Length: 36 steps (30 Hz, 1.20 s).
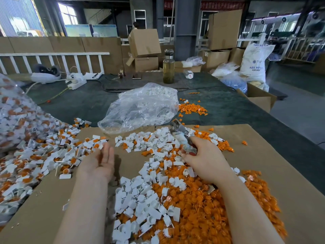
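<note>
Blur smears the tool (179, 134) in the right hand (204, 155), so I can't say what it is. A metal head pokes up and away from the fingers, and the handle looks wrapped in worn tape. The fingers are curled tight round that handle with their tips tucked out of sight, and the tool is held just above the far side of the mixed heap. The left hand (100, 160) is turned palm up with its fingers straight and loose, holding nothing I can make out. It is over a bare patch of the cardboard sheet (281, 173), and I cannot tell whether it rests on it. Both forearms run off the bottom edge, and the right one covers part of the orange pieces (202, 208).

White pieces (140, 199) lie mingled with the orange ones between the arms. To the left sprawls a pile of joined white-and-orange pieces (40, 155), spilling from a clear sack (12, 117) cut off at the edge. Beyond the cardboard sits a crumpled clear bag (140, 110) of white parts, with a small orange scatter (191, 109) just beside it. Farther back stands a glass bottle (168, 67).
</note>
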Tool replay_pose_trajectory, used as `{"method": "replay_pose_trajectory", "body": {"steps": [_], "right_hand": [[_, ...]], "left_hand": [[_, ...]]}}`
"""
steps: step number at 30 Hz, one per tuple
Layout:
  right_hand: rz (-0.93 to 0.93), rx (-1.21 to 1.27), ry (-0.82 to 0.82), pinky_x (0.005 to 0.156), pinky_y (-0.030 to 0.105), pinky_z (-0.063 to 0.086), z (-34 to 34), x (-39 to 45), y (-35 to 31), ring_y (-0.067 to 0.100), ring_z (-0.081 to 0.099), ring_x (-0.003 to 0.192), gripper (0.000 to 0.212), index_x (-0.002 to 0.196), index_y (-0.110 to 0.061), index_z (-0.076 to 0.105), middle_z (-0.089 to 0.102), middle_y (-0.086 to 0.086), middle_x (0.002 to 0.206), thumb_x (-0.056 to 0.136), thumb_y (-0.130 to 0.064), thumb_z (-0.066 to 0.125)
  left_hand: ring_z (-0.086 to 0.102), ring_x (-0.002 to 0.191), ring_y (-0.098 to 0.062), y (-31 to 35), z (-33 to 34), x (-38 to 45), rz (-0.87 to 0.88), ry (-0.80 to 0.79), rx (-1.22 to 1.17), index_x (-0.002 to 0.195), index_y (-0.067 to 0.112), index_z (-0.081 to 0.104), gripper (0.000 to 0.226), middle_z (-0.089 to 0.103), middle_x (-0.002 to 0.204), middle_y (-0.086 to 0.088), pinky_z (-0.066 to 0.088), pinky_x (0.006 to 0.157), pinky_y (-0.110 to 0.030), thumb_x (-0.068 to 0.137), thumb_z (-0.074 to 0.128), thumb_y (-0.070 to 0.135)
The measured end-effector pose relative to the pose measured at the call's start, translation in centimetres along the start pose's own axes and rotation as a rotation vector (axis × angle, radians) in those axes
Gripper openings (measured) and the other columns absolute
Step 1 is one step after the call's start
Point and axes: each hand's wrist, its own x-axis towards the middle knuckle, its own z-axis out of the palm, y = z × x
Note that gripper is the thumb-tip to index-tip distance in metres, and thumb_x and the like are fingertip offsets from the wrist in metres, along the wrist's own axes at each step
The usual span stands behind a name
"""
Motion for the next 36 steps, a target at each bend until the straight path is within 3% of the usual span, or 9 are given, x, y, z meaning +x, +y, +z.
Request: {"method": "replay_pose_trajectory", "body": {"steps": [5,8,11,14,17,22,27,30,36], "right_hand": [[0.000,-0.033,0.002,0.053,0.026,0.033,0.1,0.1,0.1,0.010,0.052,0.065,0.025,0.071,-0.032,0.045,0.056,-0.009,0.069,0.087,-0.024,0.063],[-0.007,-0.059,0.011,0.052,0.026,0.034,0.2,0.1,0.0,0.009,0.052,0.064,0.024,0.072,-0.032,0.045,0.056,-0.009,0.069,0.086,-0.024,0.063],[-0.035,-0.059,0.021,0.052,0.024,0.032,0.4,0.1,-0.2,0.009,0.051,0.062,0.028,0.071,-0.035,0.041,0.053,-0.010,0.068,0.084,-0.023,0.063],[-0.079,-0.057,-0.001,0.053,0.024,0.033,0.5,0.2,-0.6,0.007,0.050,0.063,0.025,0.075,-0.036,0.042,0.053,-0.011,0.070,0.085,-0.027,0.063],[-0.123,-0.036,-0.038,0.053,0.025,0.032,0.7,0.1,-1.0,0.007,0.050,0.064,0.020,0.081,-0.034,0.046,0.054,-0.009,0.072,0.083,-0.026,0.064],[-0.128,0.027,-0.115,0.054,0.023,0.032,0.5,0.2,-1.3,0.005,0.051,0.068,0.020,0.095,-0.027,0.048,0.055,-0.012,0.078,0.084,-0.029,0.065],[-0.108,0.038,-0.221,0.071,0.030,0.044,0.0,0.2,-1.0,0.014,0.054,0.090,0.036,0.116,-0.026,0.049,0.056,-0.008,0.099,0.084,-0.024,0.065],[-0.065,0.044,-0.226,0.081,0.035,0.046,0.0,0.3,-1.0,0.014,0.054,0.097,0.046,0.128,-0.029,0.045,0.055,-0.008,0.108,0.086,-0.023,0.062],[-0.040,-0.045,0.020,0.054,0.027,0.035,1.0,0.3,-0.8,0.005,0.051,0.067,0.011,0.098,-0.028,0.048,0.053,-0.012,0.077,0.091,-0.022,0.053]], "left_hand": [[0.074,0.091,-0.017,1.3,-0.5,0.5,0.060,-0.004,-0.169,0.130,0.007,0.058,0.029,0.071,0.101,-0.011,0.062,0.072,-0.028,0.103,0.050,0.012],[0.074,0.087,-0.018,0.9,-0.3,-0.1,0.075,-0.056,-0.092,0.119,0.010,0.061,0.023,0.070,0.112,-0.011,0.062,0.067,-0.029,0.096,0.063,0.012],[0.071,0.092,-0.013,-0.8,0.6,-1.6,0.105,-0.241,0.463,0.108,0.010,0.069,0.039,0.076,0.101,-0.004,0.060,0.075,-0.026,0.072,0.081,0.020],[0.064,0.100,-0.014,-3.6,1.4,-3.6,0.039,-0.581,0.986,0.109,0.017,0.073,0.049,0.076,0.098,0.004,0.050,0.078,-0.027,0.063,0.084,0.027],[0.066,0.077,-0.003,-6.2,1.4,-4.9,0.000,-0.752,1.175,0.094,0.021,0.076,0.038,0.077,0.091,0.005,0.042,0.078,-0.030,0.058,0.084,0.027],[0.073,0.082,-0.016,-7.0,1.2,-4.7,0.055,-0.776,1.078,0.093,0.011,0.076,0.038,0.077,0.095,-0.010,0.055,0.068,-0.022,0.057,0.085,0.020],[0.074,0.089,-0.019,-7.4,1.2,-4.8,0.172,-0.733,1.103,0.092,0.016,0.078,0.046,0.078,0.095,-0.005,0.052,0.080,-0.031,0.049,0.087,0.030],[0.075,0.078,-0.014,-7.4,1.4,-4.7,0.184,-0.656,1.048,0.092,0.016,0.076,0.049,0.078,0.090,-0.002,0.054,0.066,-0.026,0.048,0.087,0.032],[0.069,0.085,0.001,-7.5,1.5,-4.7,0.350,-0.657,1.237,0.096,0.030,0.072,0.035,0.075,0.091,0.016,0.045,0.071,-0.017,0.066,0.082,0.043]]}}
